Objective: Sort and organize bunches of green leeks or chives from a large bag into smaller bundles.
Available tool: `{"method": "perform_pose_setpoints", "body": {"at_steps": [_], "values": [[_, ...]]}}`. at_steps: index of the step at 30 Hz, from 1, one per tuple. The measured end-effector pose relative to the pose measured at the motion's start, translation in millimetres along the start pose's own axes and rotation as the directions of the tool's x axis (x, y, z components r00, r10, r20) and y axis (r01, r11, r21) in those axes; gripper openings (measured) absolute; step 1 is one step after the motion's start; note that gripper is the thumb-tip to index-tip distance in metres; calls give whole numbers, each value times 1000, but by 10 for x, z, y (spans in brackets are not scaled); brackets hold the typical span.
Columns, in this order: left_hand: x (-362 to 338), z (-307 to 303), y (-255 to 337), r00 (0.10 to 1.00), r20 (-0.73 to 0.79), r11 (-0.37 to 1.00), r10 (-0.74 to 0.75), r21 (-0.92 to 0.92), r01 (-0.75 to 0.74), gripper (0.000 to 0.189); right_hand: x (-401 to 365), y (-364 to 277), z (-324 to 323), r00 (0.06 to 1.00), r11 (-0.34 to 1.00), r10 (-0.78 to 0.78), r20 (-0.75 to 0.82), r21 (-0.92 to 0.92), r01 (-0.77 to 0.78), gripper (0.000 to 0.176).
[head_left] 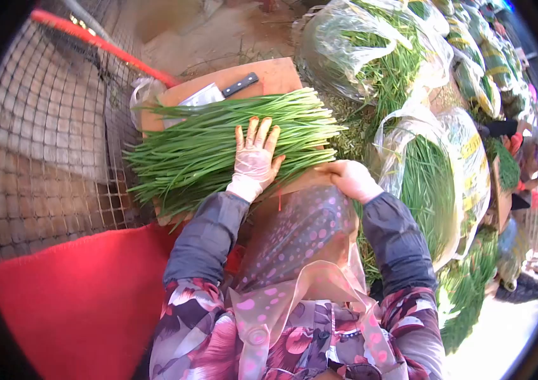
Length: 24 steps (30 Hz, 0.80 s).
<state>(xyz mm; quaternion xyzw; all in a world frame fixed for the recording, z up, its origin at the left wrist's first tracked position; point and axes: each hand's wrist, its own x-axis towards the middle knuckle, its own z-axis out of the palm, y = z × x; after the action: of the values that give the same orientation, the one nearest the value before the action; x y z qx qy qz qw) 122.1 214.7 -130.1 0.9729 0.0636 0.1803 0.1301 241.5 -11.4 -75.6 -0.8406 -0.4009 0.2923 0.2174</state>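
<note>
A thick bundle of green garlic chives lies across a wooden board, its pale cut ends toward the right. My left hand, in a thin clear glove with stained fingertips, rests flat on the bundle with the fingers spread. Beside the cut ends, at the board's near edge, my right hand has its fingers closed in a pinch; what they hold, if anything, is hidden. Behind the bundle lies a kitchen knife with a black handle, its broad blade partly covered by the leaves.
Clear plastic bags of chives stand on the right, with more bags behind. Wire mesh and a red bar are on the left, above a red cloth. Other people's hands and sleeves show at far right.
</note>
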Motion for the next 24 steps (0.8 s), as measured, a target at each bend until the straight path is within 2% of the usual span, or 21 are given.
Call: {"method": "perform_pose_setpoints", "body": {"at_steps": [1, 3, 6, 8, 9, 10, 11, 12, 14, 15, 16, 17, 18, 19, 21, 23, 24], "values": [[-2, -60, 30, 1000, 10, 1000, -1, -17, 1, 73, 86, 151, 116, 994, 994, -104, -41, -13, 104, 28], [-33, -214, 102, 999, 26, 998, 23, -51, -21, 75, 211, 164, 134, 994, 990, -108, -16, -93, 106, 28], [43, -430, 186, 994, -23, 993, 111, -28, -112, 81, 268, 217, 105, 995, 998, -55, -87, -31, 53, 30], [199, -521, 218, 987, -45, 988, 153, -4, -153, 85, 156, 190, -31, 977, 994, 110, -180, -2, -113, 33], [290, -529, 223, 988, -21, 989, 150, 16, -150, 92, 64, 181, -157, 954, 953, 252, -160, 212, -216, 36], [378, -487, 239, 990, -6, 990, 140, 12, -140, 99, 64, 395, -58, 913, 835, 312, -262, 534, -132, 40], [460, -442, 250, 991, 10, 991, 132, 9, -132, 106, 66, 461, -31, 854, 625, 399, -333, 780, 13, 45], [512, -394, 256, 988, 20, 988, 152, 10, -153, 106, 66, 526, -8, 803, 477, 469, -367, 871, 119, 58], [620, -263, 287, 980, 179, 988, 83, 112, -104, 120, 268, 574, 3, 700, 577, 497, -513, 798, 175, 65], [690, -264, 314, 965, 254, 979, 65, 170, -111, 125, 485, 717, 91, 711, 726, 367, -599, 663, 184, 63], [765, -270, 385, 954, 293, 984, 66, 142, -112, 125, 543, 502, -58, 728, 699, 445, -521, 710, 81, 62], [732, -128, 229, 945, 322, 970, 55, 208, -127, 125, 748, 570, 0, 949, 665, 184, -255, 743, 70, 64], [706, 1, 115, 948, 311, 949, 62, 277, -153, 124, 1486, 832, 678, 889, 869, 141, -436, 485, 100, 73], [765, -64, 246, 933, 359, 953, 20, 274, -126, 125, 991, 409, 292, 854, 762, 286, -435, 643, 73, 85], [721, 33, 200, 944, 320, 950, 75, 265, -165, 123, 701, 458, 57, 844, 748, 255, -472, 649, 136, 91], [679, 59, 139, 946, 303, 950, 115, 244, -194, 120, 93, 567, -257, 833, 715, 304, -462, 688, 121, 85], [667, 78, 72, 948, 298, 961, 114, 209, -181, 118, -277, 657, -403, 827, 727, 332, -454, 682, 83, 73]]}}
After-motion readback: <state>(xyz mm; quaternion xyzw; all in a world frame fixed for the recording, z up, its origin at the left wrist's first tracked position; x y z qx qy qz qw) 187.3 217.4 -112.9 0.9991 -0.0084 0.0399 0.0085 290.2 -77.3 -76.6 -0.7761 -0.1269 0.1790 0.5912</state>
